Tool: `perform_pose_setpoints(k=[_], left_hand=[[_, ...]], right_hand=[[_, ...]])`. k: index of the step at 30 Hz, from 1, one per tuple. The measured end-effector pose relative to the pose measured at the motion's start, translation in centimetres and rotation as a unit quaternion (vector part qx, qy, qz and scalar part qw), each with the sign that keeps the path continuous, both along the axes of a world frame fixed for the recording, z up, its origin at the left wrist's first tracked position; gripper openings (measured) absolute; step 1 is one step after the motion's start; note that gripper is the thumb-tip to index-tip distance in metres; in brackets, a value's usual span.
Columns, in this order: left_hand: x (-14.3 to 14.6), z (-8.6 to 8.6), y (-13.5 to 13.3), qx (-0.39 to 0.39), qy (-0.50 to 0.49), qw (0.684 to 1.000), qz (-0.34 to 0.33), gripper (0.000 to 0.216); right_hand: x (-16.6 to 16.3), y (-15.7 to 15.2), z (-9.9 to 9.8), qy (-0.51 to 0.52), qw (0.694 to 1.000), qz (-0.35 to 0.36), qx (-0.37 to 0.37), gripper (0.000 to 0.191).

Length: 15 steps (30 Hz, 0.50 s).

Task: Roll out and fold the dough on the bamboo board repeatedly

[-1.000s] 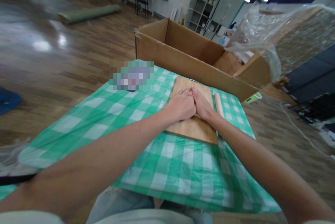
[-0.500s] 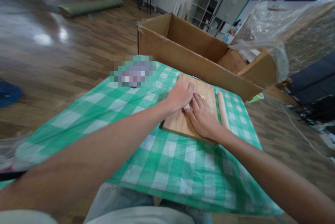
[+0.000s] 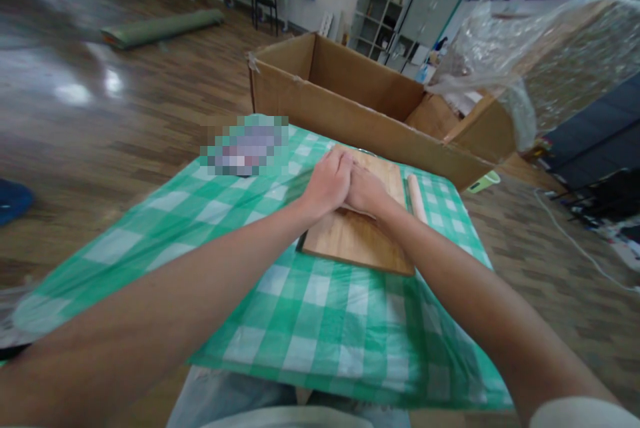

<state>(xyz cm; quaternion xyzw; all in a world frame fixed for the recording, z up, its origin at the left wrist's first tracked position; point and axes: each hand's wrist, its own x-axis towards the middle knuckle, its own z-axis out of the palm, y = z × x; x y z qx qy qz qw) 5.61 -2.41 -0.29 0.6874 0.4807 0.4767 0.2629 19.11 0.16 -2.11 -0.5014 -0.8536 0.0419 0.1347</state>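
On the wooden cutting board [image 3: 360,241], my two hands meet over pale dough, of which only a thin edge shows. My left hand [image 3: 330,178] is closed, its fingers curved over the dough and touching the other hand. My right hand [image 3: 366,189] presses down on the dough from the right; its fingertips are partly hidden behind the left hand. To the right of the board lies a wooden rolling pin [image 3: 416,198], apart from both hands.
A green-and-white checked cloth [image 3: 310,321] covers the table. A pixelated object [image 3: 247,148] lies at its far left. Beyond the far edge stands a large open cardboard box [image 3: 340,108], with plastic-wrapped material [image 3: 560,61] at its right.
My right hand has slid forward and left, now tucked against the left hand, and hides more of the dough. The view has shifted slightly.
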Motion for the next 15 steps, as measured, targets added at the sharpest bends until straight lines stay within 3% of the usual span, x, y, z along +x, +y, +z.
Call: perform_pose_setpoints(k=[3, 10, 15], left_hand=[[0.2, -0.2, -0.2, 0.046, 0.058, 0.997, -0.03, 0.038], [0.8, -0.5, -1.1, 0.091, 0.207, 0.963, -0.149, 0.049], [1.0, -0.6, -0.6, 0.091, 0.248, 0.953, -0.149, 0.057]], right_hand=[[1.2, -0.2, 0.0, -0.018, 1.0, -0.018, -0.003, 0.059], [2.5, -3.8, -0.5, -0.064, 0.996, 0.042, 0.051, 0.065], [2.7, -7.4, 0.0, -0.018, 0.998, 0.041, 0.043, 0.065]])
